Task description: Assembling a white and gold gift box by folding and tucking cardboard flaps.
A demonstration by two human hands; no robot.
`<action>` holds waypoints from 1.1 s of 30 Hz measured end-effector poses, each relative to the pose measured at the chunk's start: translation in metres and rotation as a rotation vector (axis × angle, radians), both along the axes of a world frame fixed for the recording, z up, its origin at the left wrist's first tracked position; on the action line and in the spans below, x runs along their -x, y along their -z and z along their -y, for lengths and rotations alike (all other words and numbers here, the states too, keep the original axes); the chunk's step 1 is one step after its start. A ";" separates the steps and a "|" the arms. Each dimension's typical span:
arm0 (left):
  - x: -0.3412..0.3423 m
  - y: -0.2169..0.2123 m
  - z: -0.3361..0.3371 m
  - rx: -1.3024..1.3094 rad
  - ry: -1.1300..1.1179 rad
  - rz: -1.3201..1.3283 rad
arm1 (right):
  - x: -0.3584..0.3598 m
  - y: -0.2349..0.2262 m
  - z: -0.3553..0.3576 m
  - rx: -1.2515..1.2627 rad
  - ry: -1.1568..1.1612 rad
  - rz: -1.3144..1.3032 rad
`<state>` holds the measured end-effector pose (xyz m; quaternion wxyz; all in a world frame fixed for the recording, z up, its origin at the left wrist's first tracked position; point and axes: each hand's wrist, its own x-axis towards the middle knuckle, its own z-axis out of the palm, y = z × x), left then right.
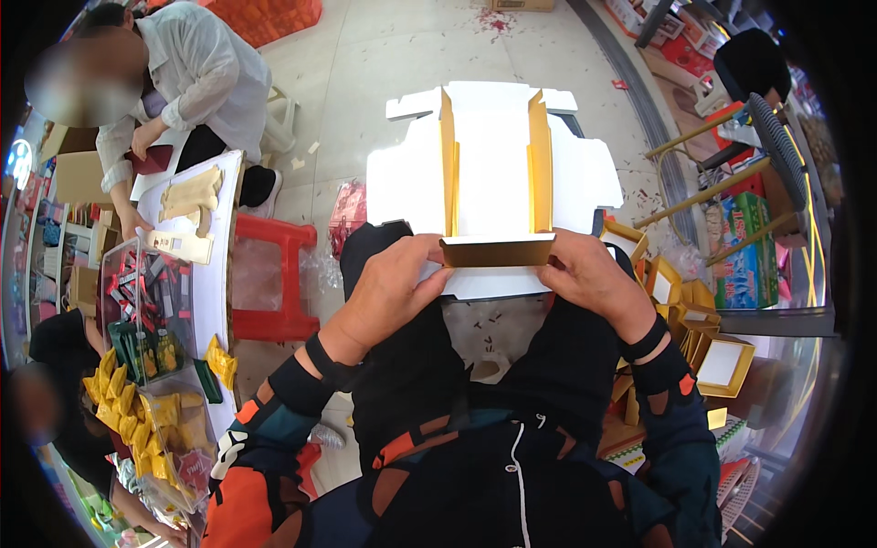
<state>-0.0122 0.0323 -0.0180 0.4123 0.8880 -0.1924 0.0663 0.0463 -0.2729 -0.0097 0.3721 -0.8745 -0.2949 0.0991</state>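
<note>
One part-folded carton point(494, 164); likely light, stiff, creasable; left hand point(395, 279) and right hand point(594, 277) each pinching a near flap point(498, 253) end, probably the best hold.

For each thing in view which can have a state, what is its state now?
Box sheet: partly folded, side walls raised
Near flap: raised, gripped at both ends
Left hand: closed on flap
Right hand: closed on flap
Gold boxes: piled, several open
Yellow packets: heaped
Red stool: unoccupied
</note>
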 end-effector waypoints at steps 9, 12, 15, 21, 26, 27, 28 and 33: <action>-0.016 -0.003 0.001 0.125 0.061 0.011 | -0.001 0.001 0.000 -0.059 0.045 -0.067; -0.023 -0.001 0.001 0.126 0.075 0.037 | -0.005 -0.006 0.004 -0.002 0.034 -0.124; -0.015 -0.012 0.008 0.111 0.108 -0.012 | -0.006 -0.024 0.010 0.085 0.024 -0.231; -0.007 -0.017 0.027 -0.042 0.001 -0.062 | 0.004 -0.015 0.013 -0.057 0.082 -0.233; -0.009 -0.015 0.041 -0.031 -0.099 -0.031 | 0.007 -0.007 0.007 -0.118 0.159 -0.151; -0.008 -0.015 0.042 -0.024 -0.121 -0.086 | 0.006 -0.007 0.006 -0.076 0.158 -0.141; -0.007 -0.015 0.043 -0.016 -0.144 -0.144 | 0.005 -0.007 0.005 -0.032 0.156 -0.133; -0.005 -0.028 0.047 -0.087 -0.239 -0.147 | 0.007 -0.021 0.002 0.035 0.188 -0.178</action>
